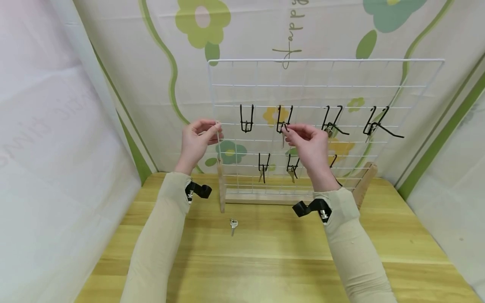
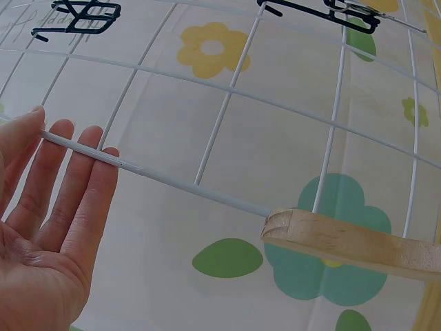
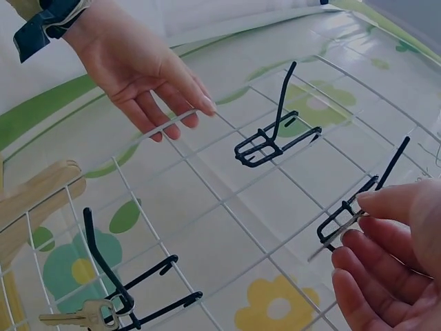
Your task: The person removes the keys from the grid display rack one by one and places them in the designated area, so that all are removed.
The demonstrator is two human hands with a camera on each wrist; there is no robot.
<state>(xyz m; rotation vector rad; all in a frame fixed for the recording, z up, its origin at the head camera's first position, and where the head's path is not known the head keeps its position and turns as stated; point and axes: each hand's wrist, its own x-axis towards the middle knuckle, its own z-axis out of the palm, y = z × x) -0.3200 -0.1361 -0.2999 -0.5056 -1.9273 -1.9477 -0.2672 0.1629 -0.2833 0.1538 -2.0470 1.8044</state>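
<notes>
The table [image 1: 242,273] has a yellowish wood-grain top, with lighter and darker bands running from left to right. On its far part stands a pale wooden base: a crossbar [image 1: 265,198] runs left to right between a left side piece [image 1: 222,189] and a right side piece [image 1: 365,182]. A white wire grid [image 1: 326,60] rises from this base. Nearer, just in front of the crossbar's left part, a silver key [image 1: 233,224] lies flat, its head toward the far side and its blade pointing near.
</notes>
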